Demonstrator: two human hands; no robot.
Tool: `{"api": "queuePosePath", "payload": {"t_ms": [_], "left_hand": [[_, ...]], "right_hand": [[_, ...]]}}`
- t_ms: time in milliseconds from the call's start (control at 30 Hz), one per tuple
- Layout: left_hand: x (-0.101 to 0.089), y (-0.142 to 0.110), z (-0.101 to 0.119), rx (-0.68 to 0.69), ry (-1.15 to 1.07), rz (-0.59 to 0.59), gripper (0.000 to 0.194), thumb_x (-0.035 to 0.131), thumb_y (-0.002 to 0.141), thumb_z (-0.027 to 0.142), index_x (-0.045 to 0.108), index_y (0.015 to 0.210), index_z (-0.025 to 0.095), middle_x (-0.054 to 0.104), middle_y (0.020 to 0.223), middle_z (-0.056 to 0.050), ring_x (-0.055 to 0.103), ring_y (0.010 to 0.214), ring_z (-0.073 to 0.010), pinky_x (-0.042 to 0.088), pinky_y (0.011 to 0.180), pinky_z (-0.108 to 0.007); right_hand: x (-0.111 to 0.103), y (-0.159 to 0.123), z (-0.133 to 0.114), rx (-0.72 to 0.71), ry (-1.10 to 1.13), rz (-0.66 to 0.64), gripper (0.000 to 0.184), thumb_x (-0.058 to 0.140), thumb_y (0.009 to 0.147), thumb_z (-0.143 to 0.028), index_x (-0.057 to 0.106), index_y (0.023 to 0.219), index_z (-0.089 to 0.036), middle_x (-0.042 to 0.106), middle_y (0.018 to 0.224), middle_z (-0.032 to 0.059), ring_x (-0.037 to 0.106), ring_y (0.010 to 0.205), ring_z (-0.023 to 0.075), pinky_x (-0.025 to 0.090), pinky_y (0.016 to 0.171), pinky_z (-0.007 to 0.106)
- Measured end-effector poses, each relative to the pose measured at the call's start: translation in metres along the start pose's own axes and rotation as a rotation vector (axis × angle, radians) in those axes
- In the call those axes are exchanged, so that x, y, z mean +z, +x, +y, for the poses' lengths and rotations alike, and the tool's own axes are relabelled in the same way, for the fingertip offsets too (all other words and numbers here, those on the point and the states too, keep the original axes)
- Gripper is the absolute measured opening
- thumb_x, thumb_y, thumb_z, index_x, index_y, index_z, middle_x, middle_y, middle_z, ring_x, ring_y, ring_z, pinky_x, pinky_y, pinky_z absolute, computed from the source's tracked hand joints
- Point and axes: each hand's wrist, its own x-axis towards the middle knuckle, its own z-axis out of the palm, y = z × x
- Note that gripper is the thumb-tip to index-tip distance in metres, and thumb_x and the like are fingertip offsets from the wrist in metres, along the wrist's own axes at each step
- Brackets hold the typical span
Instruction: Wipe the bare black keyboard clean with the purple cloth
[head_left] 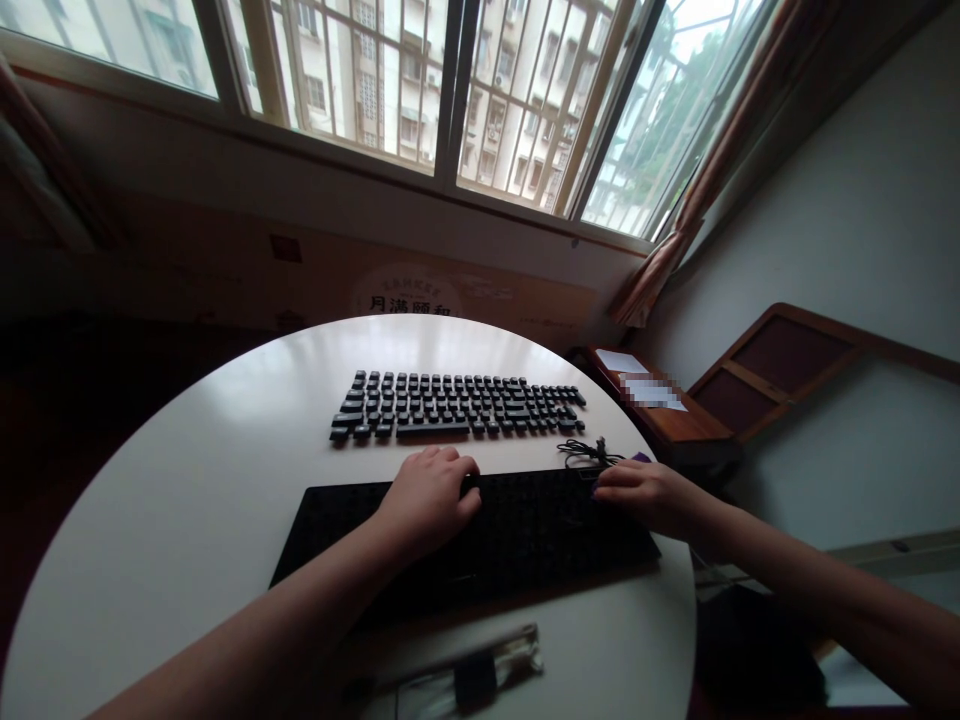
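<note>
Daylight comes through a wide barred window (454, 100) on the far side, with pale buildings (319, 75) outside. Curtains (679, 245) hang at its left and right. Below runs a printed panel (517, 285). A round white table (150, 510) stands near. At right, a brown stand (697, 426) bears papers (619, 361) beside a pale wall (847, 200).

Home-like room, barred window (450, 100), gathered curtain (673, 252), round white table (165, 510), apartment block (319, 70) outside
</note>
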Motion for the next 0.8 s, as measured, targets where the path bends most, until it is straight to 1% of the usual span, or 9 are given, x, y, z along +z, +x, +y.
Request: {"api": "queuePosePath", "payload": {"t_ms": [100,200,333,400,467,533,600,700,800], "left_hand": [[0.000,0.000,0.000,0.003,0.002,0.001,0.029,0.056,0.087,0.035,0.074,0.107,0.022,0.072,0.106,-0.010,0.063,0.107,-0.0302,0.044,0.098,-0.045],[-0.001,0.001,-0.001,0.003,-0.005,-0.010,0.028,0.056,0.088,0.034,0.073,0.106,0.022,0.072,0.105,-0.009,0.064,0.106,-0.0296,0.045,0.097,-0.044],[-0.004,0.002,-0.001,-0.002,-0.002,-0.034,0.029,0.055,0.088,0.033,0.073,0.108,0.022,0.072,0.105,-0.009,0.064,0.107,-0.0293,0.044,0.097,-0.044],[-0.005,0.003,-0.001,-0.004,0.000,-0.043,0.029,0.055,0.088,0.033,0.072,0.109,0.022,0.072,0.107,-0.009,0.063,0.109,-0.0293,0.044,0.098,-0.044],[-0.006,0.003,-0.001,-0.004,0.000,-0.054,0.029,0.055,0.088,0.033,0.072,0.109,0.022,0.072,0.108,-0.009,0.063,0.110,-0.0293,0.043,0.099,-0.044],[-0.006,0.004,-0.002,-0.002,0.002,-0.063,0.029,0.054,0.089,0.034,0.072,0.110,0.023,0.072,0.109,-0.009,0.063,0.110,-0.0293,0.043,0.100,-0.044],[-0.005,0.005,-0.003,0.003,0.006,-0.063,0.030,0.053,0.089,0.034,0.071,0.110,0.023,0.072,0.109,-0.009,0.063,0.110,-0.0294,0.043,0.100,-0.045],[-0.004,0.006,-0.004,0.005,0.009,-0.055,0.030,0.053,0.089,0.034,0.072,0.109,0.022,0.072,0.110,-0.009,0.063,0.109,-0.0297,0.043,0.100,-0.045],[-0.003,0.007,-0.005,0.005,0.011,-0.058,0.032,0.052,0.089,0.035,0.072,0.110,0.021,0.072,0.111,-0.010,0.063,0.110,-0.0302,0.044,0.100,-0.046]], "right_hand": [[0.002,-0.007,-0.007,0.102,0.091,0.105,0.020,0.057,0.096,-0.022,0.074,0.105,-0.024,0.070,0.108,0.0094,0.066,0.095,0.0227,0.054,0.084,0.036],[-0.001,-0.017,-0.015,0.271,0.192,0.304,0.018,0.051,0.098,-0.026,0.068,0.104,-0.022,0.067,0.104,0.0103,0.065,0.095,0.0236,0.055,0.084,0.037],[-0.018,-0.031,-0.025,0.478,0.347,0.496,0.027,0.033,0.103,-0.036,0.055,0.097,-0.022,0.060,0.079,0.0053,0.061,0.067,0.0202,0.054,0.060,0.033],[-0.035,-0.037,-0.031,0.560,0.555,0.501,0.026,0.032,0.101,-0.039,0.049,0.090,-0.023,0.051,0.068,0.0014,0.054,0.056,0.0181,0.052,0.053,0.033],[-0.056,-0.044,-0.040,0.638,0.928,0.468,0.022,0.040,0.095,-0.044,0.045,0.084,-0.025,0.041,0.063,-0.0014,0.044,0.049,0.0164,0.049,0.049,0.034],[-0.077,-0.052,-0.052,0.621,1.230,0.391,0.028,0.051,0.086,-0.051,0.043,0.076,-0.026,0.035,0.061,-0.0021,0.039,0.049,0.0162,0.046,0.047,0.035],[-0.095,-0.059,-0.066,0.549,1.339,0.288,0.039,0.062,0.075,-0.058,0.041,0.069,-0.026,0.036,0.060,-0.0005,0.042,0.054,0.0187,0.049,0.052,0.039],[-0.106,-0.062,-0.084,0.506,1.228,0.184,0.045,0.067,0.068,-0.064,0.043,0.064,-0.026,0.047,0.063,0.0050,0.051,0.061,0.0237,0.053,0.062,0.046],[-0.095,-0.052,-0.087,0.506,0.724,0.154,0.024,0.057,0.081,-0.046,0.054,0.072,-0.024,0.061,0.073,0.0098,0.060,0.069,0.0247,0.053,0.063,0.040]]}}
